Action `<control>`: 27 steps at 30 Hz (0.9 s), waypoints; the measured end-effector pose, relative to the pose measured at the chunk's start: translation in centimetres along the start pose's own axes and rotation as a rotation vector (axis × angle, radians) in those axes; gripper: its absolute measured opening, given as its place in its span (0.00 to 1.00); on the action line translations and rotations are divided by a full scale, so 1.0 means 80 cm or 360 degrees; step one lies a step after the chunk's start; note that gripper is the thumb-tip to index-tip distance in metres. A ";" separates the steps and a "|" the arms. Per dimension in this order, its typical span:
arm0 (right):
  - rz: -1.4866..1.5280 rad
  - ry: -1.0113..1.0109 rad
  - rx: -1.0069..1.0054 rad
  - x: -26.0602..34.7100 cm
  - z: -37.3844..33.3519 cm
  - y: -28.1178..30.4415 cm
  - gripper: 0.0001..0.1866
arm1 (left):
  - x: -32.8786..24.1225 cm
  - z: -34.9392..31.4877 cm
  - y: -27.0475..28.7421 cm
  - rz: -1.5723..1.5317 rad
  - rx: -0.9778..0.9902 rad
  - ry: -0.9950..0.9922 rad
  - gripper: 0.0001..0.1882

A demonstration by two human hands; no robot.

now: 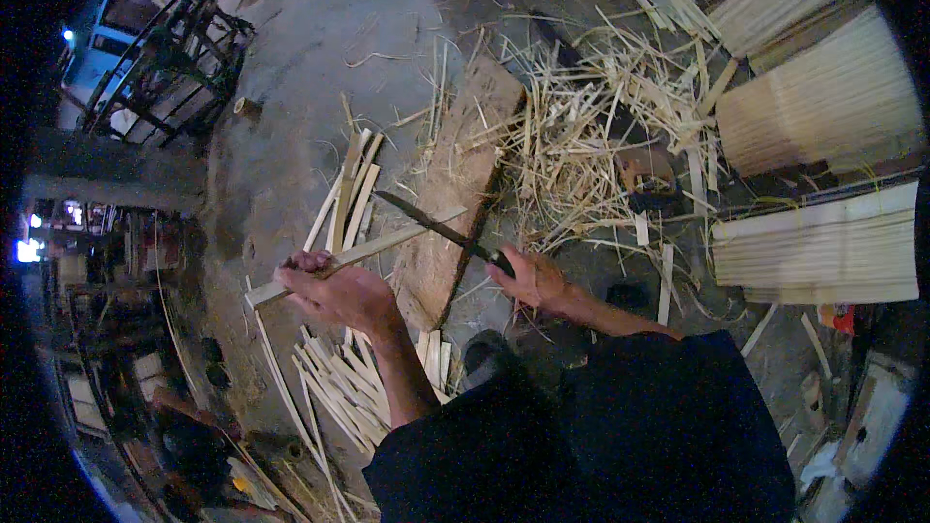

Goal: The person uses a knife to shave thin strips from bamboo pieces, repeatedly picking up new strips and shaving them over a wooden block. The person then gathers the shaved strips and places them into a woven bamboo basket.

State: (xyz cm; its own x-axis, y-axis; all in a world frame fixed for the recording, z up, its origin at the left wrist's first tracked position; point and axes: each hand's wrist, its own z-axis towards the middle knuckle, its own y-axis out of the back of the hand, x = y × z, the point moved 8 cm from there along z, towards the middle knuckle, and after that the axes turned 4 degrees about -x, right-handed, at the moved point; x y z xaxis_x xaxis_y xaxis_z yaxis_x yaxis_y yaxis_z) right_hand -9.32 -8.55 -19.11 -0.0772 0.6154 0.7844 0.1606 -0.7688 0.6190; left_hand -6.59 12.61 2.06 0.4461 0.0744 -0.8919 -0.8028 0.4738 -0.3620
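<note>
My left hand point(344, 292) is closed around a pale split bamboo strip point(397, 236), which slants up to the right across a wooden board point(463, 165). In my right hand point(531, 281) is the dark handle of a long-bladed knife point(426, 220). Its blade points up and left and crosses the strip near the strip's far end; whether the edge is cutting into it I cannot tell. Several cut strips point(351, 189) lie on the floor beyond my left hand. A bundle of more strips point(339, 387) lies below that hand, partly covered by my forearm.
A tangled heap of thin shavings point(591, 145) covers the floor right of the board. Stacks of flat pale slats point(819, 242) stand along the right side. A dark frame point(174, 63) is at the far left. Long thin strips point(291, 397) lie at the lower left.
</note>
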 end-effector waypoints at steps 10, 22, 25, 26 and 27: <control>0.0042 -0.0232 -0.0158 -0.021 0.041 0.018 0.30 | 0.009 0.051 -0.024 -0.0148 0.0457 -0.0044 0.22; 0.0773 0.0170 0.0146 0.141 0.015 0.055 0.22 | -0.012 -0.009 -0.030 0.0032 0.0275 -0.0286 0.14; 0.0439 -0.0085 0.0058 0.063 0.029 0.022 0.24 | -0.009 -0.003 -0.037 0.0042 0.0323 -0.0425 0.14; 0.0441 -0.0249 0.0062 0.024 0.038 0.020 0.24 | -0.016 0.000 -0.042 0.0037 0.0301 -0.0418 0.14; 0.0430 -0.0423 0.0055 -0.005 0.040 0.024 0.25 | -0.018 0.001 -0.046 0.0020 0.0285 -0.0396 0.14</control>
State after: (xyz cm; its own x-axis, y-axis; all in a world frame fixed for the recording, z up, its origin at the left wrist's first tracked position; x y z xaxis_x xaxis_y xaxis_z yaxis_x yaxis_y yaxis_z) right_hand -5.82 -9.72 -18.40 0.2295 0.4182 0.8789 0.1740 -0.9061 0.3857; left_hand -4.22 10.83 4.72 0.5373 0.2835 -0.7943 -0.7362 0.6171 -0.2778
